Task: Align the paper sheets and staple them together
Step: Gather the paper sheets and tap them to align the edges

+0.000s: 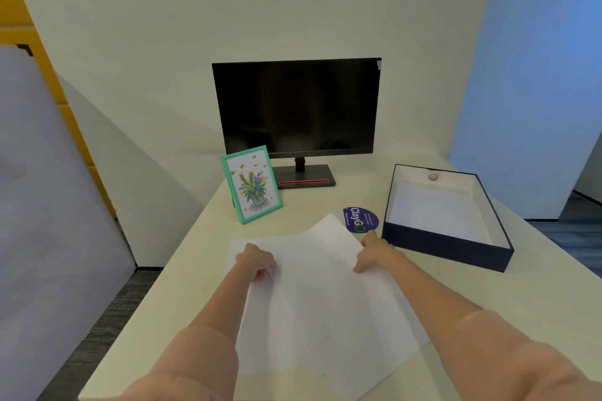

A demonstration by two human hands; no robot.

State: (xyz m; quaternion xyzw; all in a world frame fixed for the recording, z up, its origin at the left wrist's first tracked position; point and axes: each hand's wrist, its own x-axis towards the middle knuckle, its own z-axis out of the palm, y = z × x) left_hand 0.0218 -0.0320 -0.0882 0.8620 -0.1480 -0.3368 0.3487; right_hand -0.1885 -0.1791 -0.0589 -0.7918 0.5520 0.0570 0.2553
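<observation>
The pale table (195, 270) carried a dark monitor (296, 107) well beyond both hands, an open navy box (446, 247) just right of the right hand (371, 254) and a green picture frame (250, 184) beyond the left hand (257, 259). The paper sheets (319, 296), skewed, lay between the forearms, each hand's fingers closed on a side edge, a purple sticker (360, 220) just beyond the right hand

Dark monitor (296, 107) at back; framed flower picture (250, 184) beside it; open box (446, 215) right; purple sticker (360, 220).
</observation>
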